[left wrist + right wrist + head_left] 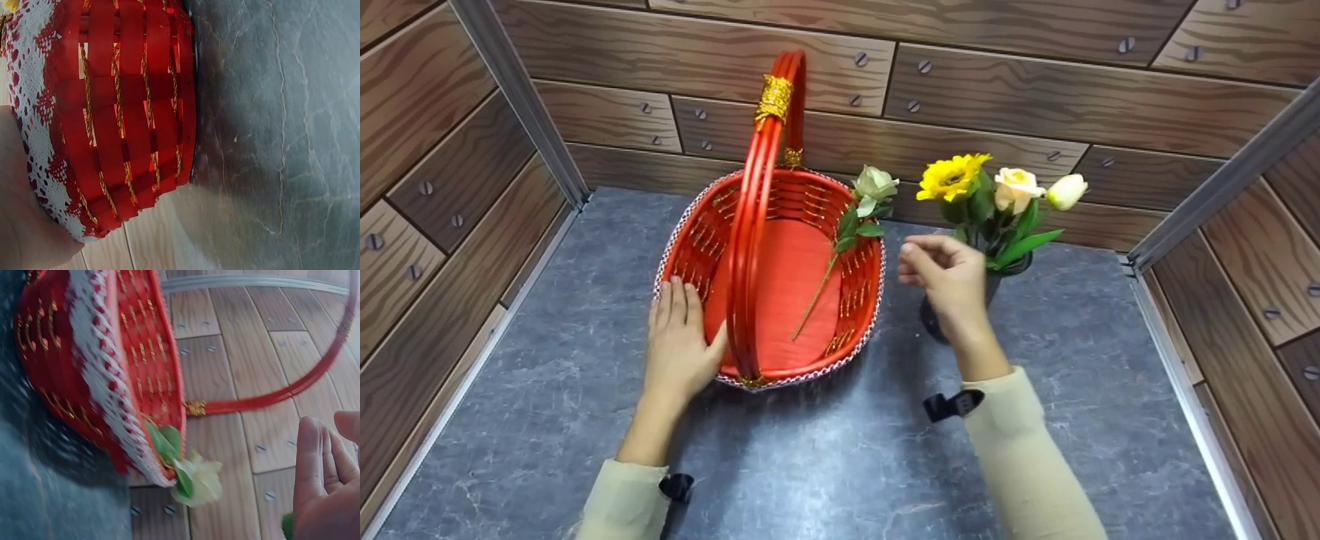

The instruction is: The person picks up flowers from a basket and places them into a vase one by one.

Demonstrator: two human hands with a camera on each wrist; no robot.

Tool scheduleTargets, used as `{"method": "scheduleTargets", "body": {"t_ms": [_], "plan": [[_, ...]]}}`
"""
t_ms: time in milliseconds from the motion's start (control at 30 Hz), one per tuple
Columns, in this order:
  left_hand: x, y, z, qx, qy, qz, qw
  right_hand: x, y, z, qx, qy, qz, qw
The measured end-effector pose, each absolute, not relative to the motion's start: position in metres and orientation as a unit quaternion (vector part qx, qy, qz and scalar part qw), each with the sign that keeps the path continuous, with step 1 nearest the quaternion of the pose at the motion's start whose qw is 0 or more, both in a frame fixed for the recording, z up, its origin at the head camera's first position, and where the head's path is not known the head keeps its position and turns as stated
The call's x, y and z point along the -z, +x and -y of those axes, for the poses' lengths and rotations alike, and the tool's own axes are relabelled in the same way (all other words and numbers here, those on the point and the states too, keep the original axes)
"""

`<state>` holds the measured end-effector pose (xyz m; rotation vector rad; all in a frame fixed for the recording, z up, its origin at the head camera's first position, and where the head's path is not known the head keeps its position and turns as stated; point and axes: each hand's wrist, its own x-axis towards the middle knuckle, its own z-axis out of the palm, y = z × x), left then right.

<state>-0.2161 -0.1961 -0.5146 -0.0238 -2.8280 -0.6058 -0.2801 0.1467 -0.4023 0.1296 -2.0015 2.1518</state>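
A red woven basket (802, 300) with a tall hooped handle (746, 247) stands on the grey surface. My left hand (679, 352) rests on its left rim, fingers lying straight across the edge; the left wrist view shows part of that hand (25, 219) against the white lace trim. Inside the basket leans a pale rose (875, 182), its stem on the red bottom and its bloom over the back right rim. My right hand (952, 281) hovers between basket and vase, fingers loosely bent and holding nothing. In the right wrist view its fingers (309, 461) are apart from the rose.
A dark vase (994, 289) stands right of the basket, partly behind my right hand. It holds a yellow sunflower (954, 178), a peach rose (1017, 187) and a white tulip (1066, 192). Wood-patterned walls (997, 82) enclose the back and both sides.
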Motion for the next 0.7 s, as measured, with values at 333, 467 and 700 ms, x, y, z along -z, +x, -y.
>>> {"method": "scheduleTargets", "body": {"t_ms": [333, 467, 700], "plan": [[0.514, -0.216, 0.194, 0.205, -0.007, 0.969, 0.134, 0.426, -0.290, -0.115, -0.742, 0.028, 0.669, 0.039], [0.514, -0.216, 0.196, 0.205, -0.005, 0.970, 0.127, 0.432, -0.293, -0.104, -0.759, 0.022, 0.651, 0.006], [0.514, -0.216, 0.196, 0.207, -0.002, 0.972, 0.113, 0.442, -0.298, -0.089, -0.778, -0.006, 0.626, -0.053]]}}
